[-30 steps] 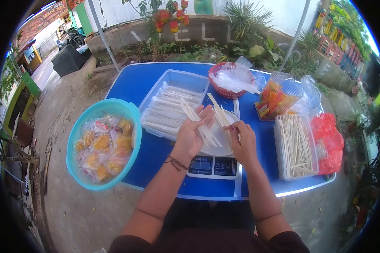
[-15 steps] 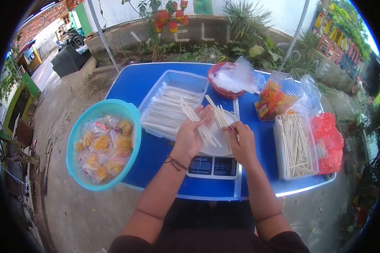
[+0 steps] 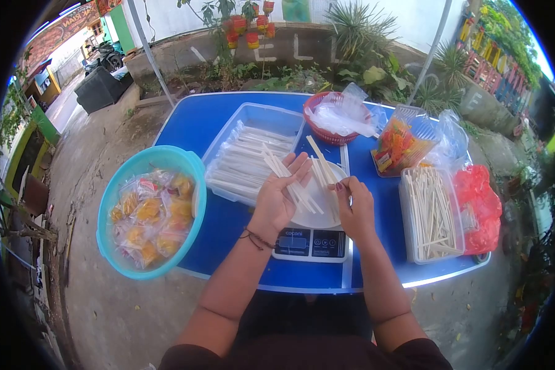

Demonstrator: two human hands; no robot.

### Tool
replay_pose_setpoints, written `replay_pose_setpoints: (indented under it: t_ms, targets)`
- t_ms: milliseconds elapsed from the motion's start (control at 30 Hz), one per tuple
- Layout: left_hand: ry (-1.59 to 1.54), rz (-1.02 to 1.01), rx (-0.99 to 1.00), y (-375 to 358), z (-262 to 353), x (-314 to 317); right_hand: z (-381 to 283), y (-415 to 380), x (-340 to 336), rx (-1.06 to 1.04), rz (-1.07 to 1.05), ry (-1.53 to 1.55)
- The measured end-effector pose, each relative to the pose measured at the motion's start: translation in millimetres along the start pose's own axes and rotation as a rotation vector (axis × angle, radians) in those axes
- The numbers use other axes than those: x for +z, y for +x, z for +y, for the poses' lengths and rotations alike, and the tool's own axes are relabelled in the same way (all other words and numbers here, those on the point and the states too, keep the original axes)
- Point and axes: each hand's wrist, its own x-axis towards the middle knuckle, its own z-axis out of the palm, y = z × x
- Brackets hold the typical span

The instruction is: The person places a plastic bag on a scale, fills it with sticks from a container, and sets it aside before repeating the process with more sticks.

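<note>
My left hand (image 3: 276,200) is turned palm up over the kitchen scale. Its thumb lies across a few pale thin sticks (image 3: 301,198) resting on the palm and fingers. With thumb and fingertips my right hand (image 3: 356,208) pinches more pale sticks (image 3: 318,154), which slant up and away to the left. Beneath both hands is the round white plate (image 3: 302,219) of the scale (image 3: 311,254). I cannot make out whether other sticks lie on the plate behind my hands.
A clear tub (image 3: 222,190) holds bagged sticks; a turquoise basin (image 3: 106,240) holds bagged yellow food. At right stand a box of loose sticks (image 3: 430,206), a red plastic bag (image 3: 478,203) and a container of orange packets (image 3: 398,145). A red basket (image 3: 333,137) with plastic bags sits behind.
The sticks in my right hand have shifted slightly, their far ends now a little further right. My left hand stays nearly still with its sticks.
</note>
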Motion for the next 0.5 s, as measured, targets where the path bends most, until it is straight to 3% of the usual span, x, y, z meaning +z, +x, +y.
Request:
replay_pose_setpoints:
  t_ms: [500]
  targets:
    - [0.007,-0.005,-0.002,0.7,-1.4,-1.7,-0.4,0.8,-2.0,0.05,0.058,-0.04]
